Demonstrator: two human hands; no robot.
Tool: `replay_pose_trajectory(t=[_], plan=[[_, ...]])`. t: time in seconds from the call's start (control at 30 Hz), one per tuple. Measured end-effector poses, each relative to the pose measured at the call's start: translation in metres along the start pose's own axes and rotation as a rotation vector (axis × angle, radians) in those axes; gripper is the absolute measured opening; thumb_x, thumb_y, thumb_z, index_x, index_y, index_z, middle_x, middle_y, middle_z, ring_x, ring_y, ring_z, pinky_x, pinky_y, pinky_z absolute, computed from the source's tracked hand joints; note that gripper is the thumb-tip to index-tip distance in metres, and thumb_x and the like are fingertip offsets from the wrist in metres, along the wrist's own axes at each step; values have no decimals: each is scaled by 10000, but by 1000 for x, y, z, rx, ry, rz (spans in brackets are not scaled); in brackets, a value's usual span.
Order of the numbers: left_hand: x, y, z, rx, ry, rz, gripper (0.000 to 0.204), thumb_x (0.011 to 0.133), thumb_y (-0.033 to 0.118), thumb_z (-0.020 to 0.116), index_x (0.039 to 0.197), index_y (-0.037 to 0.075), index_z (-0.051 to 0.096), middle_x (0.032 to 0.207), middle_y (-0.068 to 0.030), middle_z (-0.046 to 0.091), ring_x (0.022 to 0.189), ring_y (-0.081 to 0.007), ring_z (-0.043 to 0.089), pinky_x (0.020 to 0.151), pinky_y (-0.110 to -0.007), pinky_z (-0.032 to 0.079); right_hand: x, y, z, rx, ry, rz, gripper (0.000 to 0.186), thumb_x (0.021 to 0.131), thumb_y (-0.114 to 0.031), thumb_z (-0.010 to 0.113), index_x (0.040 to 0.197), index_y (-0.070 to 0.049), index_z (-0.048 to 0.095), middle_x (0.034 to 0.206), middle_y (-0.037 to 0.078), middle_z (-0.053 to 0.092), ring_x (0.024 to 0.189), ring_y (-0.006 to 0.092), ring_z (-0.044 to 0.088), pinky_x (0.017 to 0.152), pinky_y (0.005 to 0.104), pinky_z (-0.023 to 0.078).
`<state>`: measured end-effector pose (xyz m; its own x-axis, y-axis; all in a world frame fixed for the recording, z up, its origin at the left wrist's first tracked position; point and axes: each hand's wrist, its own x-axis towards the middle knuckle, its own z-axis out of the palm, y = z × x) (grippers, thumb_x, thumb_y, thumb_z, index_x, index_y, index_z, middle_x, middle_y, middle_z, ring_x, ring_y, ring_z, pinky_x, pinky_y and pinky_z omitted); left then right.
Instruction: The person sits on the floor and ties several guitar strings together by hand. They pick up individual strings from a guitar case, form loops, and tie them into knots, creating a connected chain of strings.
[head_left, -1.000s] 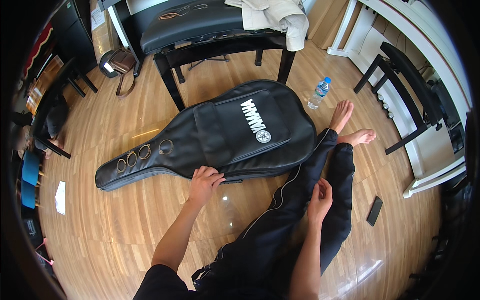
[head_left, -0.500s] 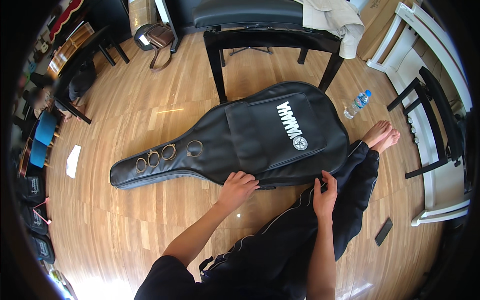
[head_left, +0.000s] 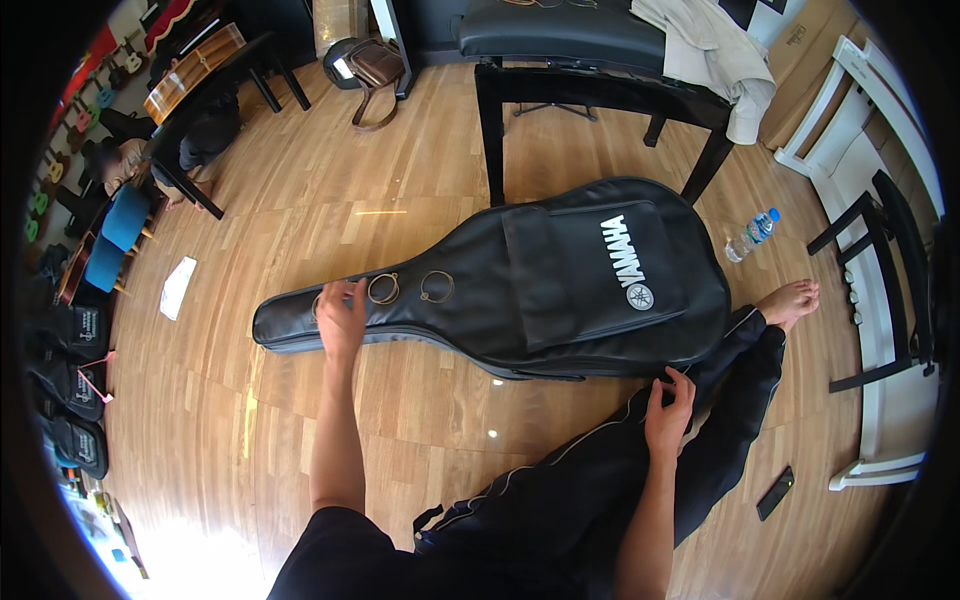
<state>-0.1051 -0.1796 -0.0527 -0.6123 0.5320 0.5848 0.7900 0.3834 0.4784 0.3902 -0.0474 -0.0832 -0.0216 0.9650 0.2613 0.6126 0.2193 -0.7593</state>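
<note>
My left hand (head_left: 342, 318) presses flat, fingers spread, on the neck end of the black guitar bag (head_left: 520, 285) lying on the wood floor (head_left: 420, 400); my right hand (head_left: 668, 412) pinches its lower edge near my knee. Pulling unevenly might twist the bag or jam its zipper.

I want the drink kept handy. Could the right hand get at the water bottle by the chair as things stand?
Probably not without leaning. The right hand rests at the guitar bag's near edge, while the water bottle lies on the floor beyond the bag and the outstretched foot. Nothing blocks it; it just looks far.
</note>
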Motion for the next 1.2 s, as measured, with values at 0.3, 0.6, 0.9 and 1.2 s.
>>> replay_pose_trajectory(t=[0.3, 0.6, 0.9, 1.2], plan=[[10, -144, -43, 325, -236, -517, 340, 862, 401, 643, 1019, 112, 734, 940, -126, 722, 912, -317, 690, 788, -403, 535, -4, 2, -2, -4, -37, 0, 268, 868, -51, 645, 1132, -24, 611, 1053, 130, 586, 867, 242, 635, 815, 368, 494], [11, -186, -50, 25, -209, -519, 244, 853, 269, 711, 960, 52, 746, 803, -95, 726, 752, -183, 697, 684, -307, 533, -7, 2, 2, 11, -42, -23, 265, 860, -50, 649, 1120, -18, 612, 1042, 143, 588, 871, 250, 641, 811, 374, 496], [48, 46, -29, -865, -385, -414, 249, 974, 233, 598, 1058, 2, 641, 892, -75, 696, 789, -120, 658, 733, -251, 521, 12, -8, 2, 237, -2, 34, 219, 889, -50, 651, 1104, -13, 636, 1026, 137, 626, 812, 192, 670, 715, 306, 538], [-40, 298, 106, -1196, -1020, -228, 174, 948, 136, 632, 1026, -19, 618, 894, -110, 704, 840, -151, 683, 734, -262, 536, 65, -52, -13, 874, -286, 255, 293, 978, -149, 588, 1209, 29, 563, 946, 106, 665, 836, 171, 662, 782, 276, 527]])
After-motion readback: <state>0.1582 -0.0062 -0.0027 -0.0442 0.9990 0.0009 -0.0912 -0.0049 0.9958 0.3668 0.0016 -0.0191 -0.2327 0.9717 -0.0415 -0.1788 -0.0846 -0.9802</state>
